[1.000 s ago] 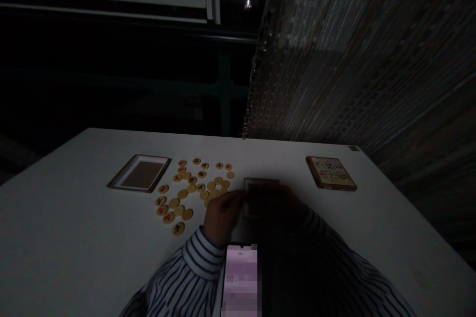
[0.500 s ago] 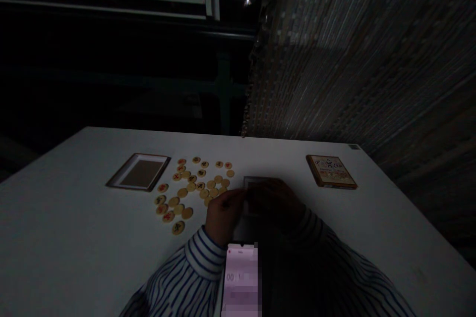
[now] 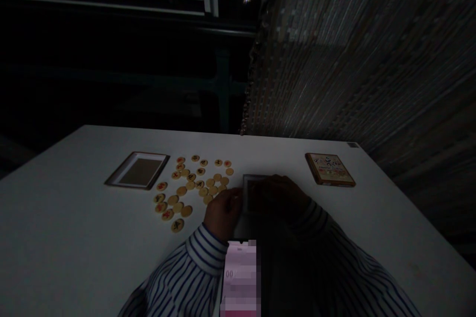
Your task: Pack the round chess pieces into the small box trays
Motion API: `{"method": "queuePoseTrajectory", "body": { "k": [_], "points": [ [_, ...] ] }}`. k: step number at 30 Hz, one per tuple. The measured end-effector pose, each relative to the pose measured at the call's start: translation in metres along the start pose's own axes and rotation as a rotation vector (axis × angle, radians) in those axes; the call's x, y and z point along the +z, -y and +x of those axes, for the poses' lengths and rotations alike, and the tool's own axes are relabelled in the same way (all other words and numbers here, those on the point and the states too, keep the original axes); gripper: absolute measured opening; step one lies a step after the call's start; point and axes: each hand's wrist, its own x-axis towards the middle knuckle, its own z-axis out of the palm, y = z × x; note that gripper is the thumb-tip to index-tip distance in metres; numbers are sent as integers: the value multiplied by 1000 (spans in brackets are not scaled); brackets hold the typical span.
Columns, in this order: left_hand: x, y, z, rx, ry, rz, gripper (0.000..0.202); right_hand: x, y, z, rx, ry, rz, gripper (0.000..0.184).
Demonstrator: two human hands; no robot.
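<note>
A shallow, frame-edged tray (image 3: 246, 208) lies on the table between my hands, its inside dark with shadow. My left hand (image 3: 222, 212) is closed, with curled fingertips at the tray's left edge; whether they grip it or something small is unclear. Over the tray's right part rests my right hand (image 3: 286, 197), its fingers lost in darkness. Just left of my left hand, several round wooden Chinese chess pieces (image 3: 181, 191) lie scattered flat. Some show red or black characters, others a plain face.
An open box part (image 3: 111, 181) stands at the far left of the white table (image 3: 74, 228). At the right lies a box with a printed cover (image 3: 330, 168). A lit phone (image 3: 240, 277) is close below my wrists. A strand curtain (image 3: 316, 59) hangs behind the table.
My right hand has shifted slightly right, away from my left fingertips, uncovering more of the tray's left side. The left hand stays at the tray's edge. The chess pieces lie as before.
</note>
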Motion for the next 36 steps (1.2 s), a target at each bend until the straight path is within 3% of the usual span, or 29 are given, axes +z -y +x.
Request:
{"method": "queuePoseTrajectory", "body": {
  "k": [8, 13, 20, 36],
  "points": [
    [9, 8, -3, 87, 96, 129, 26, 0, -1, 2, 114, 170, 42, 21],
    [12, 11, -3, 105, 121, 157, 27, 9, -6, 1, 137, 199, -13, 21],
    [13, 9, -2, 107, 137, 164, 27, 14, -13, 0, 8, 249, 73, 22],
    [15, 10, -2, 98, 129, 144, 29, 17, -9, 3, 27, 298, 19, 18]
  ]
}}
